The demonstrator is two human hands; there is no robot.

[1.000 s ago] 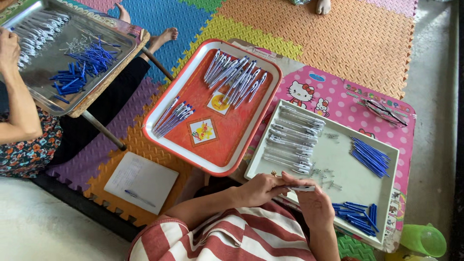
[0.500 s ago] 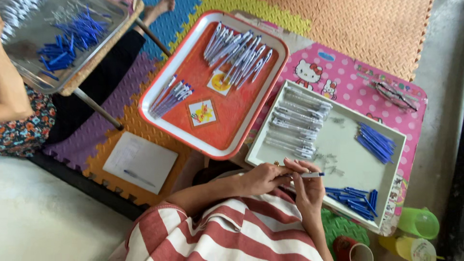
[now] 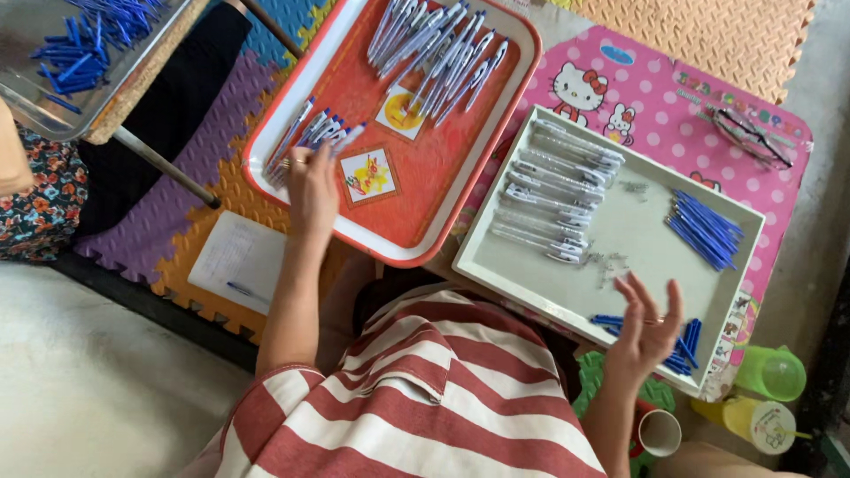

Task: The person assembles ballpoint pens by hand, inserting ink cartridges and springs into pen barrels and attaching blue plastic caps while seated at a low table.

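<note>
My left hand [image 3: 312, 188] reaches over the red tray [image 3: 416, 243], fingertips on a small cluster of assembled pens [image 3: 320, 131] at its left side. Whether it grips one is unclear. A larger pile of pens [image 3: 438, 49] lies at the tray's far end. My right hand [image 3: 645, 326] hovers open, fingers spread, over the near right corner of the white tray [image 3: 637, 235]. Blue pen parts [image 3: 686, 345] lie just beside it. The white tray also holds rows of clear pen barrels [image 3: 553, 190] and another bunch of blue parts [image 3: 704, 228].
Both trays rest on a pink cartoon-print table [image 3: 651, 84] with glasses [image 3: 753, 137] at its far right. A green cup [image 3: 779, 372], a yellow cup [image 3: 753, 425] and a paper cup [image 3: 660, 432] stand at right. A notebook with a pen [image 3: 232, 261] lies on foam mats. Another person's metal tray [image 3: 53, 106] holds blue parts.
My hands, held together on one pen over the white tray, have separated. The left moved to the red tray's pen cluster and the right opened over the blue parts. The view shifted closer.
</note>
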